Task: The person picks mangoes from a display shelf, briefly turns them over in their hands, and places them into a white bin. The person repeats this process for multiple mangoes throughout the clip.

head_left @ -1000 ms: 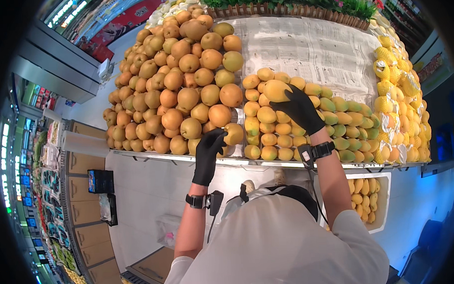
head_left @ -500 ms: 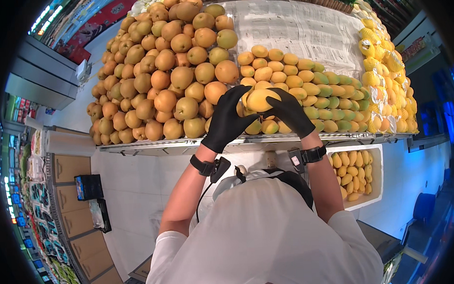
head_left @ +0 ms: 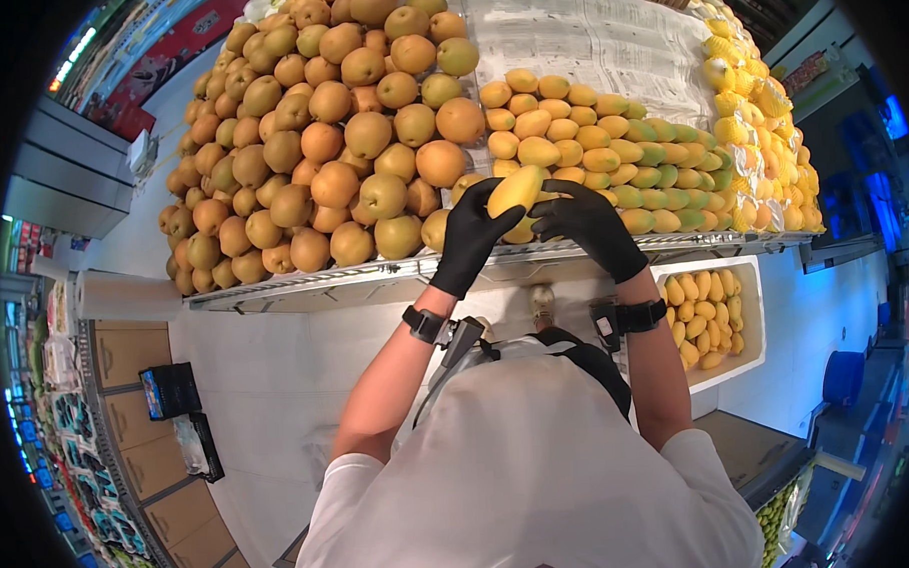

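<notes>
My left hand (head_left: 465,240), in a black glove, is closed around a yellow mango (head_left: 517,190) and holds it tilted in front of the display. Close to the mango's right side is my right hand (head_left: 593,229), gloved in black as well. Its fingers are half bent and apart, with nothing seen between them; whether a fingertip touches the mango is unclear. Just beyond both hands lie rows of mangoes (head_left: 600,160), yellow at left and greener toward the right. A large heap of round brown pears (head_left: 333,186) rises left of them.
Newspaper (head_left: 586,44) covers the shelf behind the mangoes. Fruit in yellow foam nets (head_left: 733,79) is stacked at the right. A metal shelf edge (head_left: 374,274) runs below my hands. On the floor at right stands a white box (head_left: 754,319) of mangoes.
The mango has turned from lying sideways to a slant, its upper end to the right. My right hand has drawn back from it, leaving it in my left. The view has shifted slightly.
</notes>
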`<state>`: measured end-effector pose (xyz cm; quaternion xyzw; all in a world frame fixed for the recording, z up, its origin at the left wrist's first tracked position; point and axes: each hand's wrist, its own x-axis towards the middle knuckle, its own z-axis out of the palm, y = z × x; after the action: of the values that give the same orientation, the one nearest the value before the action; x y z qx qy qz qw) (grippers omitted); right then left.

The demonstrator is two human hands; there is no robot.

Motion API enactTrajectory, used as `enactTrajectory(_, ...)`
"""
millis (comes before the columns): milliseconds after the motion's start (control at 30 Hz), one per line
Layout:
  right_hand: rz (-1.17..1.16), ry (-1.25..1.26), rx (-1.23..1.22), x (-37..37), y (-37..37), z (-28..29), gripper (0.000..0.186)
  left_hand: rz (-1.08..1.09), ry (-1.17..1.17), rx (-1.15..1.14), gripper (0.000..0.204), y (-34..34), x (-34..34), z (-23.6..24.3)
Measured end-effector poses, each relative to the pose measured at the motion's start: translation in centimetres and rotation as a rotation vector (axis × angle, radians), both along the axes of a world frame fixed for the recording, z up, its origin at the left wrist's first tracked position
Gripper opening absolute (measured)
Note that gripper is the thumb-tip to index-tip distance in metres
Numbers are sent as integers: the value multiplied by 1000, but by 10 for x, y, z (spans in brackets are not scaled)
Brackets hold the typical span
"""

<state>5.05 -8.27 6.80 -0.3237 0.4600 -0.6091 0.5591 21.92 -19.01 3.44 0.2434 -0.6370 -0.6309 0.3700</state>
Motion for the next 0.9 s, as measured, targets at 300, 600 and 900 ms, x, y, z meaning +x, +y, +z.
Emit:
enactTrajectory(300,-54,170,121,-11,13,-8,34,-480,532,1283,47,15,8,-17)
enactTrajectory(600,-160,604,85,-11,32,-18,45,-655,518,1353,42,33,-26,-34)
enactTrajectory(900,-250,825,241,-18,68,0,76,-587,232,1139,40,74,-68,-38)
